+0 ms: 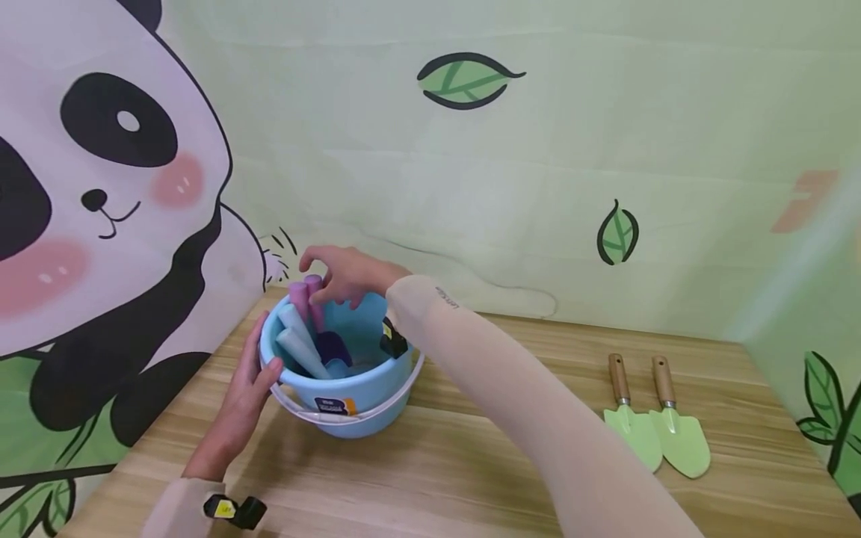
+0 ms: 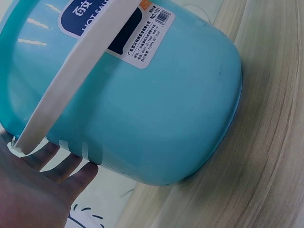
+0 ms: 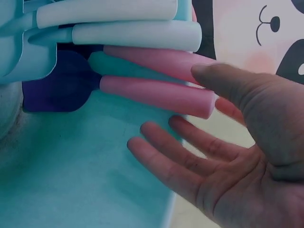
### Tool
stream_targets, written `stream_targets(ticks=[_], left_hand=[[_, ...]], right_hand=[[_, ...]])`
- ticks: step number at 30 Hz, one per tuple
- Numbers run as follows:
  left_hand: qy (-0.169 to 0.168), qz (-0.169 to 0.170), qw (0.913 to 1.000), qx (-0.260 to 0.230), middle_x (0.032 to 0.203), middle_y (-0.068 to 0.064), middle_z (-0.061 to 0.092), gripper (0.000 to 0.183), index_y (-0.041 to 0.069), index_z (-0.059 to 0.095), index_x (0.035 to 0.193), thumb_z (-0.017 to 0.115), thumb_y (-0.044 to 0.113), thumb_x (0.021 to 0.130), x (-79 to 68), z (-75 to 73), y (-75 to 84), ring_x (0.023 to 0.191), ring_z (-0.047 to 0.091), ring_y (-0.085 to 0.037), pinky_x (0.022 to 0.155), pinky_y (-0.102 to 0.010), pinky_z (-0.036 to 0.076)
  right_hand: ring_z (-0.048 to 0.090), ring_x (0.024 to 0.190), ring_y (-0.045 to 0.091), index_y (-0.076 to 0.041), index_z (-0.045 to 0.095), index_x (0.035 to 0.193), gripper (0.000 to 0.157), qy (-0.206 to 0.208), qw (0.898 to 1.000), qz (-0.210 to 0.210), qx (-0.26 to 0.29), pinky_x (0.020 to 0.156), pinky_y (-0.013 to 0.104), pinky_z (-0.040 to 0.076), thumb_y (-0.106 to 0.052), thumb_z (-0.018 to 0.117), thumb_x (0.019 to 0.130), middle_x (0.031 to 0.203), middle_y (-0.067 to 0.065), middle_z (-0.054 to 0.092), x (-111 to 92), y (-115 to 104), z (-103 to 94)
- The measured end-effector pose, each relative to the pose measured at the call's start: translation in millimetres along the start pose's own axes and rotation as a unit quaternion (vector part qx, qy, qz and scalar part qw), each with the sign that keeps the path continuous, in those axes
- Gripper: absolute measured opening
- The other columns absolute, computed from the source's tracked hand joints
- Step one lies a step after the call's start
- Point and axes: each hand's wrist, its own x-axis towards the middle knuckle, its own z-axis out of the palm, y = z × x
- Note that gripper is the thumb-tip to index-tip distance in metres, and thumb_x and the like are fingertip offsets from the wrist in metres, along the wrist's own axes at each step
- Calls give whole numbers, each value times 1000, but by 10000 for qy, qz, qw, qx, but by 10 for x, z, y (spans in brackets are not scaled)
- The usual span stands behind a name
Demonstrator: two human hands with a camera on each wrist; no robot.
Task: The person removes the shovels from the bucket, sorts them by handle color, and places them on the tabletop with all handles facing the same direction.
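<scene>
A light blue bucket with a white carrying handle stands upright on the wooden table. My left hand holds its left side, thumb at the rim and fingers along the outer wall. Inside lean small shovels with pink handles and dark blue blades, beside others with pale blue handles. Over the bucket's mouth, my right hand has its fingers spread around the pink handles. Its thumb overlaps the end of one handle in the right wrist view.
Two green trowels with wooden handles lie overlapping at the right of the table. Behind the bucket rises a pale green wall covering printed with leaves. A large printed panda fills the left side.
</scene>
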Motion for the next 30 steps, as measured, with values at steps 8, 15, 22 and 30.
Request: stream_targets(ticks=[8, 15, 22, 30], left_hand=[[-3, 80, 10000, 49, 170, -5, 12, 65, 37, 5, 165, 38, 34, 109, 10, -3, 4, 151, 18, -41, 111, -76, 22], [-19, 86, 10000, 6, 170, -6, 12, 65, 37, 5, 165, 38, 32, 109, -7, -14, -11, 150, 18, -41, 112, -76, 21], [-52, 94, 9999, -71, 170, -7, 11, 65, 36, 5, 165, 37, 30, 109, -7, -7, -11, 150, 19, -40, 112, -75, 21], [21, 103, 9999, -29, 169, -7, 12, 64, 37, 6, 165, 37, 31, 109, -3, -8, -5, 150, 19, -40, 112, -76, 22]], right_hand=[[70, 100, 29, -28, 41, 138, 54, -175, 9998, 19, 98, 74, 36, 62, -23, 75, 95, 120, 8, 65, -81, -28, 1], [70, 99, 31, -29, 42, 135, 51, -767, 9968, -205, -108, 76, 40, 62, -24, 74, 96, 112, 7, 67, -145, -160, -3], [71, 92, 23, -29, 45, 136, 52, -647, 9976, -191, -179, 75, 37, 62, -24, 76, 95, 114, 6, 64, -138, -203, 8], [72, 95, 30, -25, 48, 139, 49, -212, 9997, 89, 12, 73, 40, 63, -17, 73, 97, 126, 9, 60, -93, -66, -30]])
